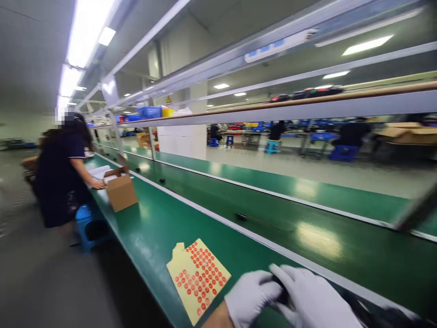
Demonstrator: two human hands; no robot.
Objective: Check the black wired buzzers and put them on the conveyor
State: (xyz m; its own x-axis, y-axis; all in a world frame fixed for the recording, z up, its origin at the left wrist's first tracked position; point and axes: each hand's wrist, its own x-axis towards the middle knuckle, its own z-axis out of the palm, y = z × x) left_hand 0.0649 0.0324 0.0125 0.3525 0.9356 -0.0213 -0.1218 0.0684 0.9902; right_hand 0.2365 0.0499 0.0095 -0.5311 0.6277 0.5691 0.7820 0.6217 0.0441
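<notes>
My left hand (251, 296), in a white glove, is closed on a small black object (282, 291) at the bottom right of the head view. White-gloved too, my right hand (312, 298) wraps round the same object from the right, so most of it is hidden. Just left of my hands, a yellow sheet (198, 280) with rows of round red stickers lies on the green bench (160, 237). Some spots on the sheet have no stickers.
An open cardboard box (122, 192) stands farther along the bench, beside a person (64, 173) leaning over it. A blue stool (87, 228) is below. Dark items (375, 314) lie at the lower right. A small black object (241, 217) rests beyond the white rail.
</notes>
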